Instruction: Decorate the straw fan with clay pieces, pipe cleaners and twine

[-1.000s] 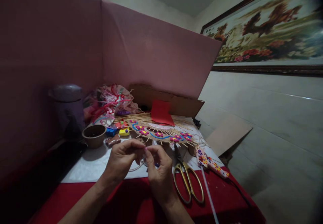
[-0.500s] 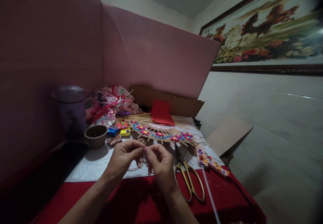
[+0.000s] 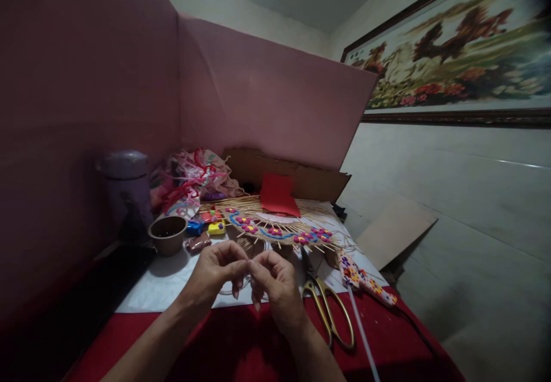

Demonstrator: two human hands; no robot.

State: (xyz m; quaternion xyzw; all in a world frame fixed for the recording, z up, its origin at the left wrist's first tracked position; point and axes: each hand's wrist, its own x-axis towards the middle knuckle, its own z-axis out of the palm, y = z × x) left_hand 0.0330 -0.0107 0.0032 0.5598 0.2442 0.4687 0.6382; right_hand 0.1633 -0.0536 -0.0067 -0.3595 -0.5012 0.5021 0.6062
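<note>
Head view: left hand [image 3: 213, 270] and right hand [image 3: 279, 284] pinch fingers [image 3: 236, 269] closed, tips meeting, anything between unclear.

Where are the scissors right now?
In the head view, the scissors lie right of center, between the right hand and the glue gun.

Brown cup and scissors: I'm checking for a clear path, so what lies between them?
In the head view, from cup to scissors: a small brown packet, then the left hand and right hand, their fingertips meeting.
</note>
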